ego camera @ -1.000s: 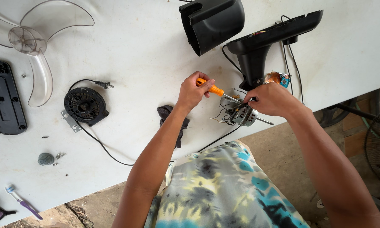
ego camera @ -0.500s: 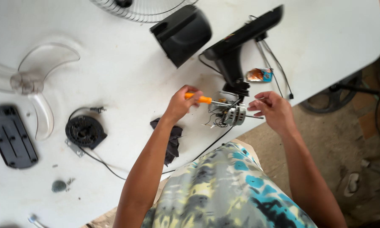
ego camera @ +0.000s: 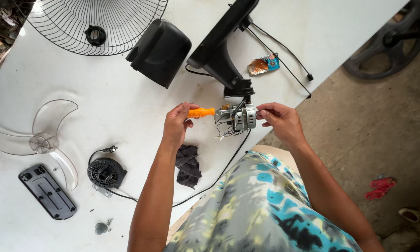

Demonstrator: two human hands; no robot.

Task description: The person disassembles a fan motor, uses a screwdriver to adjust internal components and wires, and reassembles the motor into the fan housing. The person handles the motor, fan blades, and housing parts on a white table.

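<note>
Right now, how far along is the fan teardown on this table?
Already off and laid out: wire grille, clear blade, black rear cover and flat black plate. In hand: the left hand holds an orange-handled screwdriver at the motor, which the right hand steadies. Left: the motor looks joined to the black stand neck, wires attached.

A white tabletop [ego camera: 126,107] carries the parts of a taken-apart fan. At its far edge lies a wire fan guard [ego camera: 98,23], with a black motor cover [ego camera: 161,51] just beside it and a black stand arm [ego camera: 221,46] further right. A small snack wrapper [ego camera: 262,64] lies near the right edge. By the left edge sits a clear fan blade [ego camera: 42,140]; a black plate [ego camera: 46,191], a round black motor part [ego camera: 106,172] and a dark cloth [ego camera: 187,164] lie toward the near edge.
</note>
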